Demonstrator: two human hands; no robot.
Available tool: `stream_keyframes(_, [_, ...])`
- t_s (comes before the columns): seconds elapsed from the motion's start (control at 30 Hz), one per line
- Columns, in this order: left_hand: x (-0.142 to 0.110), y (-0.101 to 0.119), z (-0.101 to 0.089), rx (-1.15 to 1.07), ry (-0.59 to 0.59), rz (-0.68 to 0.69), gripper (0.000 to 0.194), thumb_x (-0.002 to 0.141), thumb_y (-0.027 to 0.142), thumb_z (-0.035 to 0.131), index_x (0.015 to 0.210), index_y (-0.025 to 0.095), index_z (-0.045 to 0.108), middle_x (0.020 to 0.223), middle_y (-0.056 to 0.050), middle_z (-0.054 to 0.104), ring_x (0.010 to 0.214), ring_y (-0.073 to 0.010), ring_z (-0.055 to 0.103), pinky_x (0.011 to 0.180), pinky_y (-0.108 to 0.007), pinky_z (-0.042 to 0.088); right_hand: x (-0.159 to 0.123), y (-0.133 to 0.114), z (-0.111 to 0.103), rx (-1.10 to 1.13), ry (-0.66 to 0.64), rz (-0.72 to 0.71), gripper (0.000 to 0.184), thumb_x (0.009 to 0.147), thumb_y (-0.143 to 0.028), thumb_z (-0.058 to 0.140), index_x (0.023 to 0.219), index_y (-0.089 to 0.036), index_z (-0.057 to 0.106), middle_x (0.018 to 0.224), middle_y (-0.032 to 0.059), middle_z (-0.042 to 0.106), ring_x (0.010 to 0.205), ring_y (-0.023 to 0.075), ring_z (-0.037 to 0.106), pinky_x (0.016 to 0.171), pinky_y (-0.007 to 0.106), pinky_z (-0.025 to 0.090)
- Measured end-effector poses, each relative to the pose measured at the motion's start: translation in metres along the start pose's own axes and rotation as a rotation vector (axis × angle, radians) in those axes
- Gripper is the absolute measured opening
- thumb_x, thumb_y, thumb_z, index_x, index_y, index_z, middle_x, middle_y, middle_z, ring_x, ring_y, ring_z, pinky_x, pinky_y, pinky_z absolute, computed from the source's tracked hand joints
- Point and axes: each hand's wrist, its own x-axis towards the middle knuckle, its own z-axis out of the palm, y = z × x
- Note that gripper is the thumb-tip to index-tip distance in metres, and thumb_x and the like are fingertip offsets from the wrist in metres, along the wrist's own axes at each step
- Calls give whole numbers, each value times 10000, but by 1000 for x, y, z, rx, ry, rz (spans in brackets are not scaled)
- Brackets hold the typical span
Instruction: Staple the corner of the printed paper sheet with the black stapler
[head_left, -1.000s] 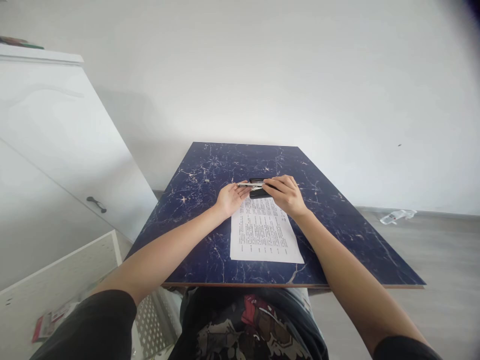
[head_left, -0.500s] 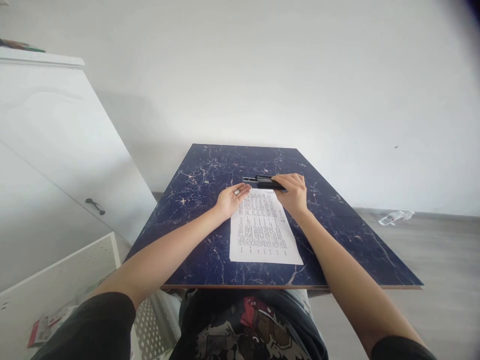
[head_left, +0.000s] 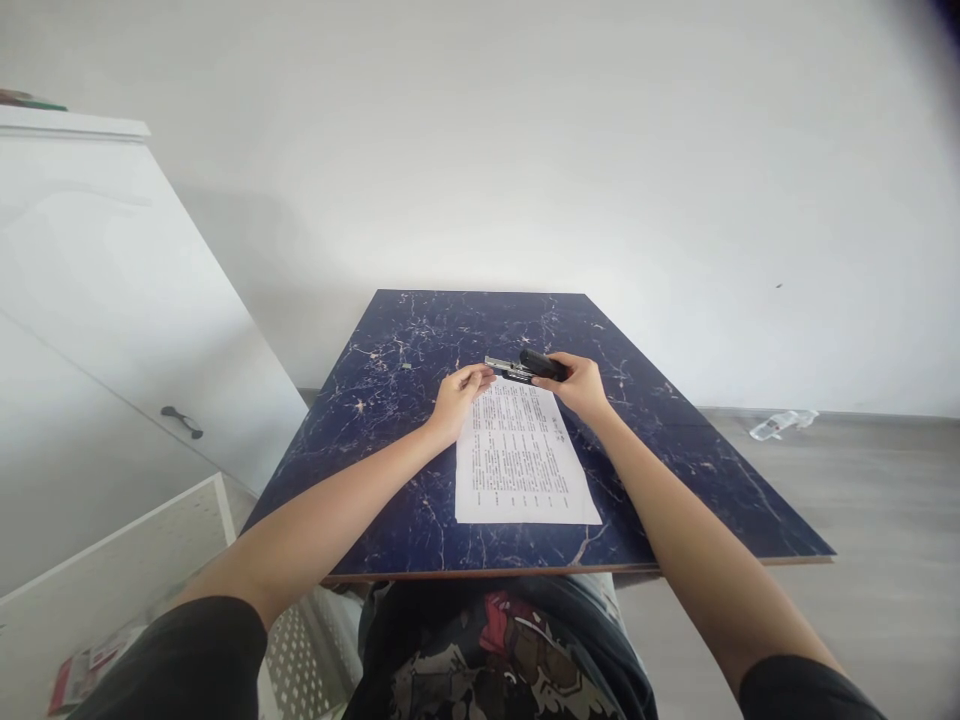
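My right hand (head_left: 581, 385) grips a black stapler (head_left: 546, 365) above the top end of a printed sheet of paper (head_left: 525, 460). The stapler is hinged apart, and its silver metal magazine (head_left: 501, 365) points left. My left hand (head_left: 459, 400) is at the magazine's tip, thumb pressed to the fingers. A small silvery strip, looking like staples, lay on those fingers a moment before; the pinch now mostly hides it. The paper lies flat on the dark blue marbled table (head_left: 405, 440).
A small pale green piece (head_left: 406, 366) lies on the table left of my hands. At left stand a white cabinet (head_left: 90, 260) and a white perforated bin (head_left: 217, 500) with items inside. A clear plastic item (head_left: 782, 424) is on the floor at right.
My left hand has turned from palm-up with fingers spread to a pinch beside the magazine. My right hand has tilted the stapler, and its black upper part now stands apart from the magazine.
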Motion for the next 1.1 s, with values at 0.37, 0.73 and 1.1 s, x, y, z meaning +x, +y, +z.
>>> stream_keyframes(0.37, [1, 2, -1, 30, 61, 58, 397, 922, 549, 684, 1002, 163, 631, 998, -101, 730, 842, -178, 739, 818, -357, 615, 1, 1, -2, -40, 23, 22, 324, 699, -350, 811, 971, -174, 793, 862, 80, 765, 778, 259, 694, 697, 354, 525])
stream_keyframes(0.73, [-19, 20, 14, 181, -165, 202, 427, 1050, 582, 405, 827, 219, 442, 570, 77, 325, 448, -76, 315, 425, -200, 307, -3, -6, 17, -52, -245, -43, 337, 649, -355, 881, 942, -206, 808, 867, 37, 780, 780, 230, 704, 748, 360, 542])
stream_keyframes(1.1, [-32, 23, 25, 266, -365, 256, 313, 1073, 469, 418, 1241, 218, 500, 783, 33, 514, 464, -48, 379, 444, -217, 333, -1, -14, 9, 6, -217, -306, 585, 771, -552, 839, 1271, -280, 706, 1221, 94, 726, 1094, 293, 672, 900, 455, 569])
